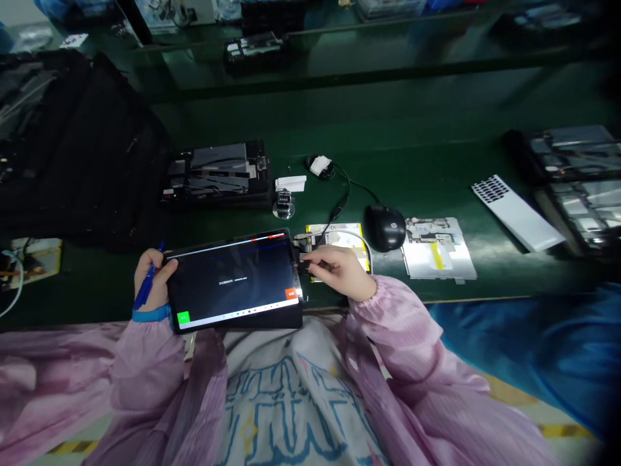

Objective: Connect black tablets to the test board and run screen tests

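Note:
A tablet (233, 268) with a lit dark screen lies tilted at the bench's front edge, above a dark box-like block (274, 317). My left hand (154, 285) grips its left edge, thumb on the front. A blue pen (145, 291) is also held in that hand. At the opposite edge my right hand (344, 268) pinches a small black connector (303, 265) against or close to the tablet; whether it is plugged in is hidden by the fingers. Behind that hand sits a yellow-edged battery pack (356, 234) with a board and cables.
A black mouse (387, 228) stands right of the battery pack, beside a silver metal plate (449, 249). A white patterned strip (517, 210) lies farther right. Opened tablet shells (218, 171) and a tall black stack (77, 149) occupy the left. A coiled cable (320, 167) lies behind.

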A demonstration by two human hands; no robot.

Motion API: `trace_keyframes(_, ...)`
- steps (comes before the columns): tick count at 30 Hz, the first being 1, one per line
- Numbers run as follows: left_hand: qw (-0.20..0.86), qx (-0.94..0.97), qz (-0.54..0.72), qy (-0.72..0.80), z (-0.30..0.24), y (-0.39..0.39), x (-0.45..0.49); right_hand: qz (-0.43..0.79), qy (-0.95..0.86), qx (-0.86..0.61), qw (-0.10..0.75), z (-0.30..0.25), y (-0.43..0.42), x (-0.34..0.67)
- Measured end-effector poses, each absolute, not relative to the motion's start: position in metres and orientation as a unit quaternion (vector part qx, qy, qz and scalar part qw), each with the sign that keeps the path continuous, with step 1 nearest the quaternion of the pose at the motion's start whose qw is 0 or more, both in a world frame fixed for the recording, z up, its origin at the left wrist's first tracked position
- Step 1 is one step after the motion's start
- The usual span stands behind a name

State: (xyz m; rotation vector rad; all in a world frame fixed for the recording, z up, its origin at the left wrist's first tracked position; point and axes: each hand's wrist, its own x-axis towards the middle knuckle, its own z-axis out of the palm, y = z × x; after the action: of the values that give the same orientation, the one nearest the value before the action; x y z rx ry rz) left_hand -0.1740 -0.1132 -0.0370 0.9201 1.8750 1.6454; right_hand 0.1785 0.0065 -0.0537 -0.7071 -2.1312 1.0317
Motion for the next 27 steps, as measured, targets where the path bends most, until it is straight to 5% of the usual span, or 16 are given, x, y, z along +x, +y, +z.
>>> trace_keyframes(7,0.213,0.344,0.592,0.697,-0.035,-0.112,-0.172,0.491,-0.764,-0.295,0.299,-0.056,0.008,0.184)
trace_keyframes(27,0.176,0.370,0.588,0.697,-0.036,-0.106,-0.171,0.453,-0.788,-0.274,0.315,-0.072,0.008,0.181)
